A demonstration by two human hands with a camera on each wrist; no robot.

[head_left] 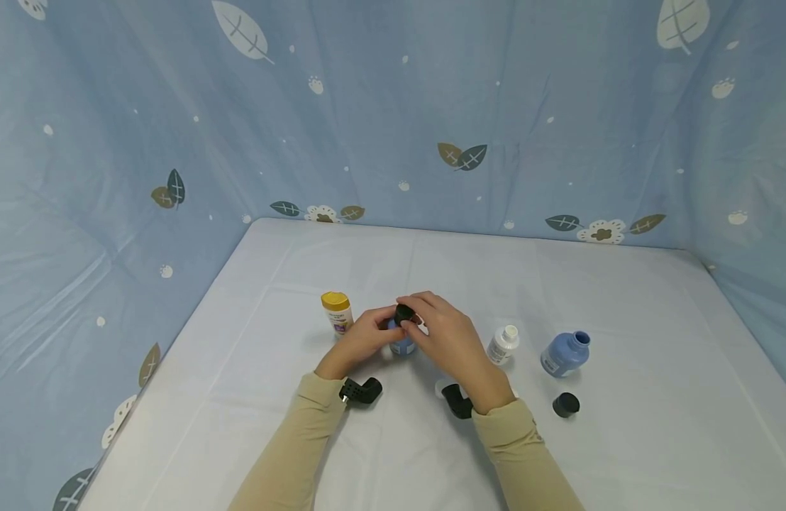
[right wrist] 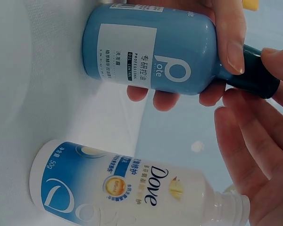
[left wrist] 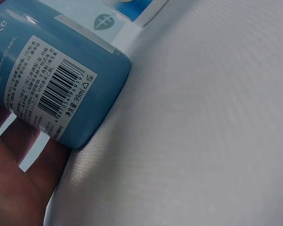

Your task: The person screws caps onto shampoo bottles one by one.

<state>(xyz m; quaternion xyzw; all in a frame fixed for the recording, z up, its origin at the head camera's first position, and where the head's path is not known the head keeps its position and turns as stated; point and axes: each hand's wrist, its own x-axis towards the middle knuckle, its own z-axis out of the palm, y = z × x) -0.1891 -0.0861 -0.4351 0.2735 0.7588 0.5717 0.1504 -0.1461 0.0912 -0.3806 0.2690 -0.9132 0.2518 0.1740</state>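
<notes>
A blue shampoo bottle (head_left: 402,347) stands on the white-covered table, a black cap (head_left: 403,314) on its neck. My left hand (head_left: 362,336) grips the bottle around its upper body, fingers wrapped behind it and one finger along the shoulder in the right wrist view. With thumb and fingertips, my right hand (head_left: 449,337) pinches the cap (right wrist: 254,73). The bottle's printed back label (left wrist: 52,87) faces the left wrist camera. Right of the bottle stands a white Dove bottle (right wrist: 132,183) with a bare white neck.
A white bottle with a yellow cap (head_left: 336,301) stands left of my left hand. To the right, a second blue bottle (head_left: 564,353) has an uncovered mouth, and a loose black cap (head_left: 566,404) lies in front of it. Patterned blue cloth (head_left: 393,106) hangs behind the table.
</notes>
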